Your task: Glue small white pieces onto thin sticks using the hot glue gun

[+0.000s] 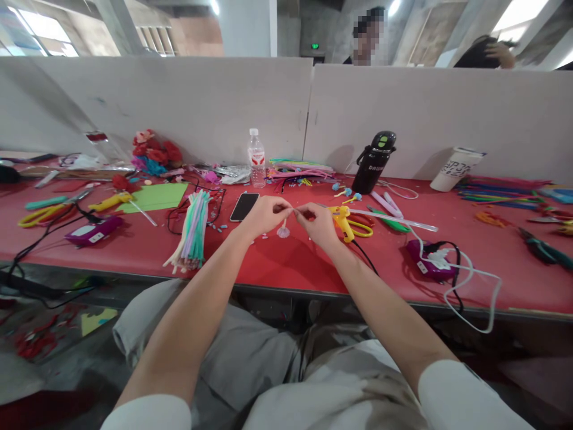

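Note:
My left hand [271, 213] and my right hand [317, 222] meet fingertip to fingertip above the red table. Both are closed in a pinch, and what lies between the fingers is too small to make out. Just below them is a small pale purple flower-like piece [283, 231] with a light stem. A yellow glue gun [342, 222] with a clear glue stick lies right beside my right hand. A dark phone [244, 206] rests by my left hand. Further left lies a bundle of pastel pipe cleaners [193, 230] in green, white and purple.
A water bottle [256, 158], a black flask [376, 162] and a white cup [456, 169] stand along the grey partition [201, 113]. Purple power blocks [95, 231] with cords sit on both sides. Pliers [544, 248] lie far right. Two people are beyond the partition.

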Tool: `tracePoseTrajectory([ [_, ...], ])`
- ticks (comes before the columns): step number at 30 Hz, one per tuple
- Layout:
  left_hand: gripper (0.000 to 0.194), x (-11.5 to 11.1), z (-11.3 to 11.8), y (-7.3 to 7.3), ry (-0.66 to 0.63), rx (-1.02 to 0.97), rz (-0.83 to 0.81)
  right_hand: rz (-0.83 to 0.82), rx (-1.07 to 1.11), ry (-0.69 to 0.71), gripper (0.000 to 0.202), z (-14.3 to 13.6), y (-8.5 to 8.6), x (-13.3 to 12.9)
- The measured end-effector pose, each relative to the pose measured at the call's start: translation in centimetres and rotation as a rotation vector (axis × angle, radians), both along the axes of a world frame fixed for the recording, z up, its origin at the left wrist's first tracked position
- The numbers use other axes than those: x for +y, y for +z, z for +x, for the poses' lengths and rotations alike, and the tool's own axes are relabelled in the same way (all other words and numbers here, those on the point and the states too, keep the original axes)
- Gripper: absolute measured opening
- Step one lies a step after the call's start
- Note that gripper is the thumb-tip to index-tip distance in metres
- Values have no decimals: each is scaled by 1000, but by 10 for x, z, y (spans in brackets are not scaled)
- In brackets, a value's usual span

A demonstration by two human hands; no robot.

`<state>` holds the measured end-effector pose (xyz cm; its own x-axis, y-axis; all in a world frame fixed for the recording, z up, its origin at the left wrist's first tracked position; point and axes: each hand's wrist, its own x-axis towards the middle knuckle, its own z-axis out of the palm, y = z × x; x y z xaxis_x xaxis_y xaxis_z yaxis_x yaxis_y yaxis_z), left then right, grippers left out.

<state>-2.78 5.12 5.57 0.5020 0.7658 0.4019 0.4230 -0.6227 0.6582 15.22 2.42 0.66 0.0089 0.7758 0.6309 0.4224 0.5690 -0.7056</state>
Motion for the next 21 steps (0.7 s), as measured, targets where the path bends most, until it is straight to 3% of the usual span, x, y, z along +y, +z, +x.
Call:
tracePoseTrajectory([
  [6, 16, 5, 4, -8, -1, -62, -7, 76, 14, -89, 13, -2, -2, -2],
  [10, 17, 9, 2, -11, -17, -124, -86, 89, -7, -51, 11, 1, -3, -1],
  [14, 18, 10, -4, -5, 52, -234, -170, 129, -56, -9, 10, 6, -3, -5],
  [21, 22, 13, -12, 1, 91, -285, -168, 156, -112, 63, 12, 8, -5, -14],
])
